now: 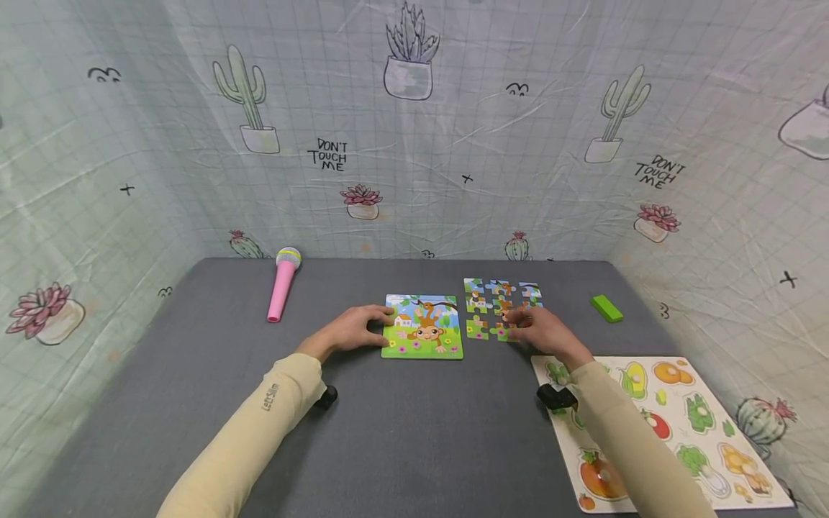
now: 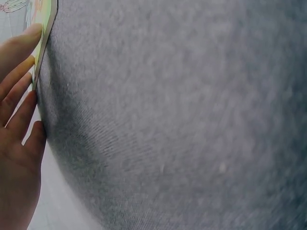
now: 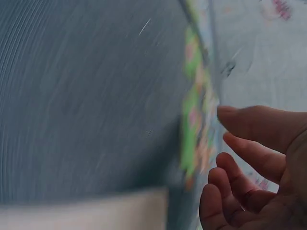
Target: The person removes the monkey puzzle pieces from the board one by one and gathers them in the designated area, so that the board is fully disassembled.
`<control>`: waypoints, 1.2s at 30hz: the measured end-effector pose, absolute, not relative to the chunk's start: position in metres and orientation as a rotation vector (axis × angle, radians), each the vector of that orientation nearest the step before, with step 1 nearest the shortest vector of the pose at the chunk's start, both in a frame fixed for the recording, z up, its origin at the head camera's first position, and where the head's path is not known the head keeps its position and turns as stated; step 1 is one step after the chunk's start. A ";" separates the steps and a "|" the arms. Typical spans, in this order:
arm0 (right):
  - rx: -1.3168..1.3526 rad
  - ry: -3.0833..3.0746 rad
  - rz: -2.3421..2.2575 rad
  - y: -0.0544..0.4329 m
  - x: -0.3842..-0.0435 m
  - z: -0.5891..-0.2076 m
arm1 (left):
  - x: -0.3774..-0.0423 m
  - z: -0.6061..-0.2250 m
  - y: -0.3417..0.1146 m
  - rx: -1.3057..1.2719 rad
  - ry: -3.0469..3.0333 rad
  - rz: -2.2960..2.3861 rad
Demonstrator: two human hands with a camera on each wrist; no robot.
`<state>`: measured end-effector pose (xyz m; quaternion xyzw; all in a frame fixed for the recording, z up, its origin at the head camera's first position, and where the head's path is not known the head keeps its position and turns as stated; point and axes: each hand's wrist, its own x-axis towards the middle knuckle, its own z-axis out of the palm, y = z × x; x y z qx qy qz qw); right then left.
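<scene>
A square monkey picture puzzle board (image 1: 427, 327) lies face up at the middle of the grey table. My left hand (image 1: 350, 329) rests at its left edge, fingertips and thumb touching it. In the left wrist view the thumb (image 2: 33, 31) lies over the board's edge, the other fingers extended alongside. To the right of the board are several jigsaw pieces (image 1: 478, 303) with a matching monkey picture, set in rows with small gaps. Above their right part hovers my right hand (image 1: 547, 335), hiding some of them. The right wrist view shows its thumb (image 3: 254, 122) and fingers apart, holding nothing.
A vegetable peg board (image 1: 702, 450) lies at the front right, under the right forearm. Farther back are a green block (image 1: 606, 308) on the right and a pink toy microphone (image 1: 281, 288) on the left. A cactus-print cloth (image 1: 421, 144) encloses the back and sides.
</scene>
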<state>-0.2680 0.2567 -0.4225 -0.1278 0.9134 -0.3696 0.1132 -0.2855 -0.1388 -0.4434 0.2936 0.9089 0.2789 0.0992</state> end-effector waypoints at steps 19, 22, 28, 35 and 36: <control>-0.314 2.443 -1.444 0.169 -0.261 -0.430 | -0.284 -0.445 -0.136 0.839 2.696 0.861; -0.361 2.472 -1.394 0.167 -0.262 -0.434 | -0.284 -0.443 -0.136 0.839 2.692 0.859; -0.437 2.500 -1.344 0.170 -0.262 -0.438 | -0.283 -0.441 -0.137 0.840 2.680 0.851; -0.538 2.562 -1.302 0.169 -0.260 -0.441 | -0.282 -0.439 -0.137 0.838 2.681 0.854; -0.540 2.561 -1.301 0.169 -0.259 -0.441 | -0.282 -0.439 -0.137 0.836 2.681 0.853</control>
